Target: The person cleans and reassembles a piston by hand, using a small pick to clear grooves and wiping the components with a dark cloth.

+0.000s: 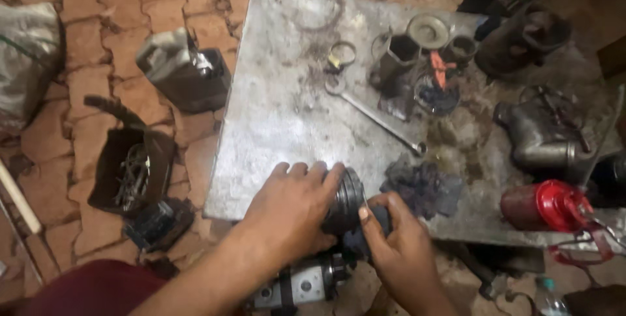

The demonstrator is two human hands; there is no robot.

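My left hand is wrapped over a dark round metal part at the near edge of a grimy metal sheet. My right hand holds a dark rag pressed against the same part from the right. A grey metal unit shows below my hands, partly hidden by my left forearm.
On the sheet lie a combination spanner, a dark rag, rings, hex sockets, grey housings and a red oil can. On the brick floor at left stand a jerrycan and a cut can of bolts.
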